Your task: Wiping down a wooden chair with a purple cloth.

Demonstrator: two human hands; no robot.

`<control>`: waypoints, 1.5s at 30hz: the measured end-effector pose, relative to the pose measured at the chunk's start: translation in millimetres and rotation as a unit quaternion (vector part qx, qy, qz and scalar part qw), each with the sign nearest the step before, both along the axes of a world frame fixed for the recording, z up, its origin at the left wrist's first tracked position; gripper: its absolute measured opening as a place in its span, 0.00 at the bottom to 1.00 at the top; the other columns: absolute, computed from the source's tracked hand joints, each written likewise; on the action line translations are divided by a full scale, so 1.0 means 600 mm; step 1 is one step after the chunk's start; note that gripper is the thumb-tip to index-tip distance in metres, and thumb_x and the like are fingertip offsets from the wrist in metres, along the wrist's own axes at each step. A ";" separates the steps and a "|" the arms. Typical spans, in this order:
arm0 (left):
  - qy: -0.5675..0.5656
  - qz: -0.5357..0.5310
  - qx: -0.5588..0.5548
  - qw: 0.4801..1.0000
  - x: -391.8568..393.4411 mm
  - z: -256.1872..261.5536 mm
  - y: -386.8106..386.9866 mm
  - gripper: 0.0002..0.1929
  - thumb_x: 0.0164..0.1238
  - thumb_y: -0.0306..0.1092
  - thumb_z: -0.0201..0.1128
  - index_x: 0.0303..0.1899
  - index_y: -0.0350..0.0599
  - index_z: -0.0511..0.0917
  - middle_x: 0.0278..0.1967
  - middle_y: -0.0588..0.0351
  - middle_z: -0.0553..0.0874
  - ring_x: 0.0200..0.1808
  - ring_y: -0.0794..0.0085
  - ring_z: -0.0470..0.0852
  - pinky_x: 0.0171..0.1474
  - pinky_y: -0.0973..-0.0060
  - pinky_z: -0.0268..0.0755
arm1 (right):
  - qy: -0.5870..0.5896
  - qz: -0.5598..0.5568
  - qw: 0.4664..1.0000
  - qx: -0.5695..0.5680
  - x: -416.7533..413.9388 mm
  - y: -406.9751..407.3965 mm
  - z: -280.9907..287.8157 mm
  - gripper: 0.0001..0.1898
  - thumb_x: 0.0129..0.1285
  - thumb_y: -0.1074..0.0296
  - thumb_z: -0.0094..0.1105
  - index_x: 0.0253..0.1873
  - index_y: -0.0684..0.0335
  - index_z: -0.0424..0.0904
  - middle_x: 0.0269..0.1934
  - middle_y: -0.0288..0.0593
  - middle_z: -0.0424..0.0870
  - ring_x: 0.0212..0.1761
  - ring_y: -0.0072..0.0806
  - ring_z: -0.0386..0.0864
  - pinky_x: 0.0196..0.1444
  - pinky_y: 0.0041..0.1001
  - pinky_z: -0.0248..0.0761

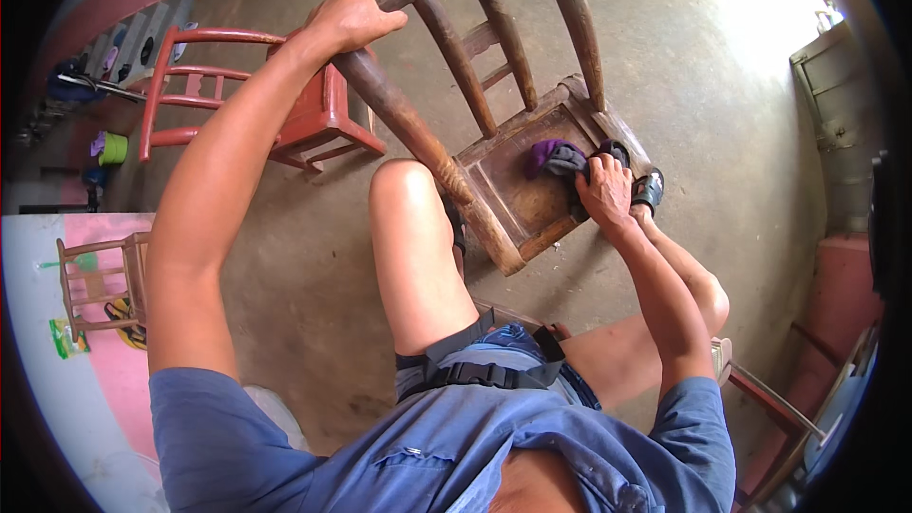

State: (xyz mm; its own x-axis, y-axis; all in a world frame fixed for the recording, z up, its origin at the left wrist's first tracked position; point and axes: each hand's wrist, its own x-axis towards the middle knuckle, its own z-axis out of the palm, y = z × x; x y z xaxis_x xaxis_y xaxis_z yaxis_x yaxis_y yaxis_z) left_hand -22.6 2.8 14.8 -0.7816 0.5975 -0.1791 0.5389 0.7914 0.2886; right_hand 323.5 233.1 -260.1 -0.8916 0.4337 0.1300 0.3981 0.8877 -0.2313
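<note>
A worn dark wooden chair point(527, 185) stands before me with its slatted back towards the top of the view. My left hand point(360, 14) grips the top corner of the chair's backrest, fingers wrapped over the rail. On the seat lies a bunched dark grey and purple cloth point(559, 159). My right hand point(605, 185) is at the seat's right edge, its fingers bent down onto a dark part of the cloth. Whether the fingers close round the cloth or only press on it is hidden.
A red wooden chair point(320, 110) stands close on the left, near concrete steps point(146, 35) with footwear. A small wooden chair point(107, 281) is by the pink and white wall. A lime-green bucket point(112, 148) sits far left. My knees flank the dark chair.
</note>
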 end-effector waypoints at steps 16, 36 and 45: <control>0.073 0.025 -0.034 0.996 0.003 -0.012 0.007 0.38 0.51 0.52 0.63 0.65 0.44 0.77 0.53 0.45 0.87 0.56 0.55 0.85 0.60 0.60 0.75 | 0.162 0.072 0.970 -0.163 -0.173 0.036 -0.030 0.23 0.55 0.68 0.61 0.56 0.69 0.73 0.59 0.55 0.76 0.62 0.52 0.75 0.64 0.39 0.71; 0.072 0.025 -0.014 0.997 0.023 -0.004 0.002 0.32 0.53 0.51 0.62 0.60 0.43 0.79 0.52 0.43 0.87 0.56 0.51 0.85 0.60 0.58 0.75 | -0.051 0.153 0.986 -0.049 -0.079 0.079 0.033 0.21 0.53 0.59 0.65 0.46 0.69 0.77 0.46 0.55 0.77 0.57 0.50 0.76 0.60 0.42 0.72; 0.065 0.022 -0.008 0.998 0.023 0.004 0.000 0.31 0.52 0.49 0.62 0.57 0.41 0.81 0.49 0.44 0.88 0.53 0.51 0.86 0.58 0.57 0.76 | -0.063 0.064 0.993 -0.076 0.009 0.059 0.029 0.20 0.54 0.62 0.64 0.48 0.69 0.76 0.46 0.55 0.77 0.56 0.50 0.76 0.58 0.42 0.72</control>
